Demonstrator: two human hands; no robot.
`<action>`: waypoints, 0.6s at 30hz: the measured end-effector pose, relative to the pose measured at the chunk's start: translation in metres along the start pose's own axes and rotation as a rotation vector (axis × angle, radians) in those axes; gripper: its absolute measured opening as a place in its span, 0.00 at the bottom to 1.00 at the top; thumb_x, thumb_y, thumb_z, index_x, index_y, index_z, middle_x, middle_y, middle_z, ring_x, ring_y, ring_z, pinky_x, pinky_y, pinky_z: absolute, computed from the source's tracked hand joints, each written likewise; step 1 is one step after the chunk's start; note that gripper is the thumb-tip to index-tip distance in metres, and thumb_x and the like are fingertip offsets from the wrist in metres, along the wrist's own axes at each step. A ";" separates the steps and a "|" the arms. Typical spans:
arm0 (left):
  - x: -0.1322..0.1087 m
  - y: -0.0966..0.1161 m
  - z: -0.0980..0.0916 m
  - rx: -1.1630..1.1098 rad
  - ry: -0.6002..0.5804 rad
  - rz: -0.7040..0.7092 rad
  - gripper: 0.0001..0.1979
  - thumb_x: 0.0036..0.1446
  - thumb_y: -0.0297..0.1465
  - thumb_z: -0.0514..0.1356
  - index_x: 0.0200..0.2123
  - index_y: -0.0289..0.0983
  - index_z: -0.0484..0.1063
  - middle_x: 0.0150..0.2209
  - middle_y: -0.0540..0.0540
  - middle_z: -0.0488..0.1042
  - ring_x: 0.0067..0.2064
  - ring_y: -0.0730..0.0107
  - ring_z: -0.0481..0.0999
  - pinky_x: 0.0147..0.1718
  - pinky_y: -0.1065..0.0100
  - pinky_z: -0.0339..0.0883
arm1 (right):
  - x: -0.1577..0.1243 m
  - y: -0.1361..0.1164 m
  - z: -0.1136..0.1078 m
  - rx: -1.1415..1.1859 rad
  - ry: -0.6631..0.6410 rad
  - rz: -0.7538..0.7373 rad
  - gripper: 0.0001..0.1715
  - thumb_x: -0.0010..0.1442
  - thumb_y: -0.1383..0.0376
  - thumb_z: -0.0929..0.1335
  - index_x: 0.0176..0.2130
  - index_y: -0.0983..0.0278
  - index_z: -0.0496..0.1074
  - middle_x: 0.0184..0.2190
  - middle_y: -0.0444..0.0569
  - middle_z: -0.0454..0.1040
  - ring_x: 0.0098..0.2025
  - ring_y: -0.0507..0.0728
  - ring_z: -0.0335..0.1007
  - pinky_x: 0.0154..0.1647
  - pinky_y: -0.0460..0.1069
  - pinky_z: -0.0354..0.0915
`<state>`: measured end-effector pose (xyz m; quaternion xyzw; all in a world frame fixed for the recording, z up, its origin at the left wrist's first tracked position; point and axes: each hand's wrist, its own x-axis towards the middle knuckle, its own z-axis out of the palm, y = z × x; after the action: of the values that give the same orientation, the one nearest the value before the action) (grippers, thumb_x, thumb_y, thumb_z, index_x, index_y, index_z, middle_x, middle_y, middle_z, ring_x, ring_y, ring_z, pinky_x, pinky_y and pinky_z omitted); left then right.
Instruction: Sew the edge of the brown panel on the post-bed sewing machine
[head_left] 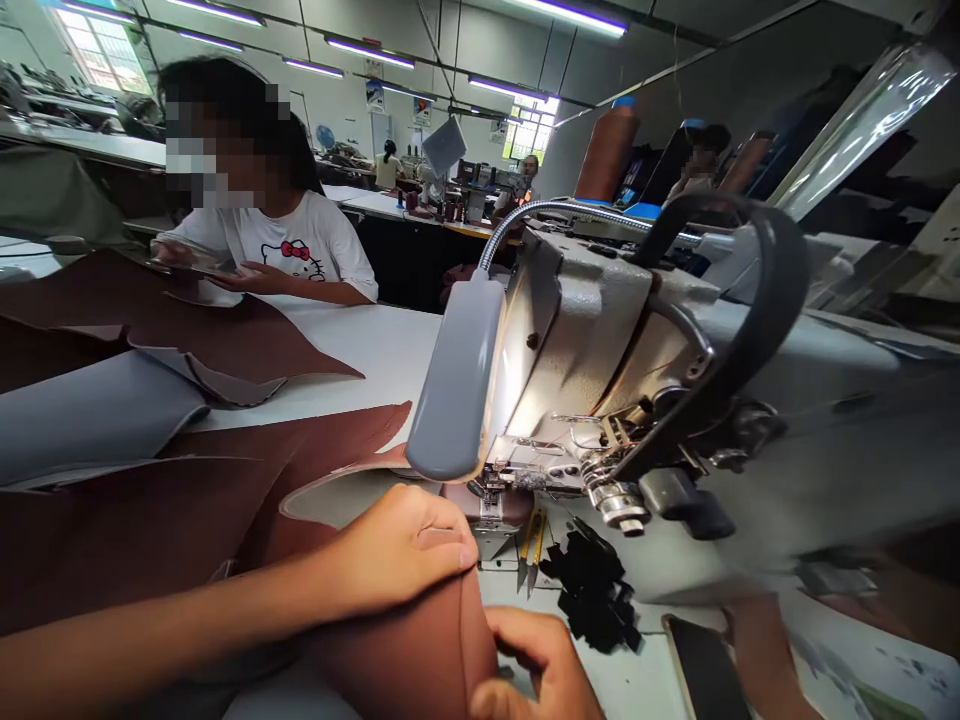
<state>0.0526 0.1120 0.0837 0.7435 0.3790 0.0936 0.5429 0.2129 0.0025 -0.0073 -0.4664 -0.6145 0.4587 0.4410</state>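
Thumb and curled fingers of the person's right hand (551, 655) are touching the near right edge of a brown panel (409, 655); from where I'm standing, I cannot tell whether they are pinching it. The left hand (409, 545) is pinching the panel's upper edge, thumb against bent fingers, so the panel is lying just in front of the sewing machine (585, 310). Black scraps (592, 590) are lying heaped to the right, and yellow-handled snips (537, 535) are resting beside them. Above the left hand, a grey lamp (454, 380) is hanging from its bendy neck. Across the white table (382, 340), more brown pieces (247, 340) are spreading leftward, and a co-worker (341, 245) in a white T-shirt is sitting behind them. Far off, strip lights (371, 52) are glowing.
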 end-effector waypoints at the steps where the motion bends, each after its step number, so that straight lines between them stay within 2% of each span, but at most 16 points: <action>1: 0.002 0.002 0.000 0.032 0.025 0.019 0.12 0.51 0.34 0.56 0.28 0.33 0.76 0.29 0.47 0.76 0.33 0.67 0.73 0.33 0.72 0.63 | 0.005 -0.002 0.004 0.086 0.074 0.073 0.29 0.52 0.39 0.67 0.33 0.61 0.69 0.24 0.44 0.71 0.26 0.52 0.66 0.26 0.45 0.59; 2: 0.004 0.005 0.000 0.063 0.035 0.030 0.12 0.51 0.34 0.55 0.28 0.33 0.76 0.29 0.47 0.76 0.34 0.66 0.73 0.33 0.71 0.64 | 0.009 -0.003 0.009 0.147 0.158 0.122 0.28 0.52 0.40 0.68 0.36 0.61 0.65 0.22 0.42 0.70 0.24 0.51 0.63 0.24 0.44 0.56; 4: 0.008 0.009 0.000 0.098 0.034 0.016 0.11 0.52 0.32 0.56 0.29 0.34 0.76 0.31 0.47 0.77 0.34 0.66 0.73 0.34 0.71 0.64 | 0.015 -0.005 0.018 0.133 0.326 0.116 0.23 0.56 0.46 0.67 0.35 0.61 0.60 0.17 0.37 0.62 0.19 0.48 0.55 0.21 0.43 0.48; 6: 0.012 0.011 -0.002 0.111 0.045 -0.029 0.10 0.51 0.31 0.57 0.34 0.35 0.76 0.34 0.48 0.77 0.36 0.66 0.72 0.36 0.71 0.64 | 0.018 -0.004 0.024 -0.031 0.488 0.035 0.16 0.60 0.54 0.65 0.33 0.61 0.57 0.15 0.33 0.55 0.17 0.47 0.49 0.19 0.44 0.44; 8: 0.017 0.012 -0.003 0.132 0.060 -0.042 0.09 0.50 0.30 0.58 0.34 0.35 0.76 0.33 0.49 0.76 0.34 0.69 0.71 0.33 0.72 0.63 | 0.021 -0.004 0.024 -0.206 0.587 -0.086 0.11 0.62 0.59 0.64 0.32 0.61 0.58 0.15 0.33 0.52 0.16 0.46 0.48 0.19 0.45 0.45; 10: 0.022 0.011 -0.004 0.156 0.080 0.005 0.07 0.50 0.29 0.57 0.27 0.34 0.74 0.25 0.51 0.72 0.28 0.73 0.67 0.27 0.74 0.59 | 0.025 -0.005 0.017 -0.334 0.622 -0.218 0.06 0.62 0.63 0.65 0.34 0.62 0.63 0.14 0.34 0.57 0.15 0.46 0.51 0.18 0.44 0.49; 12: 0.025 0.010 -0.002 0.187 0.149 0.087 0.10 0.51 0.29 0.54 0.21 0.34 0.69 0.19 0.53 0.64 0.23 0.77 0.60 0.21 0.76 0.54 | 0.030 -0.009 0.007 -0.432 0.630 -0.357 0.02 0.60 0.67 0.66 0.37 0.63 0.70 0.17 0.38 0.67 0.16 0.46 0.59 0.19 0.42 0.57; 15: 0.029 0.008 0.000 0.237 0.244 0.160 0.11 0.51 0.29 0.49 0.19 0.34 0.62 0.16 0.55 0.54 0.20 0.80 0.52 0.16 0.76 0.45 | 0.038 -0.016 -0.005 -0.513 0.625 -0.518 0.11 0.57 0.73 0.68 0.40 0.64 0.76 0.29 0.45 0.79 0.26 0.49 0.74 0.29 0.39 0.69; 18: 0.034 0.003 -0.002 0.304 0.295 0.208 0.10 0.49 0.29 0.48 0.17 0.36 0.56 0.16 0.56 0.51 0.20 0.80 0.51 0.15 0.77 0.44 | 0.045 -0.019 -0.010 -0.515 0.601 -0.549 0.13 0.56 0.76 0.67 0.39 0.65 0.77 0.34 0.47 0.79 0.33 0.51 0.77 0.39 0.40 0.71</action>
<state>0.0763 0.1359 0.0778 0.8301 0.3851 0.1985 0.3510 0.2115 0.0450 0.0184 -0.4928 -0.6540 0.0033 0.5740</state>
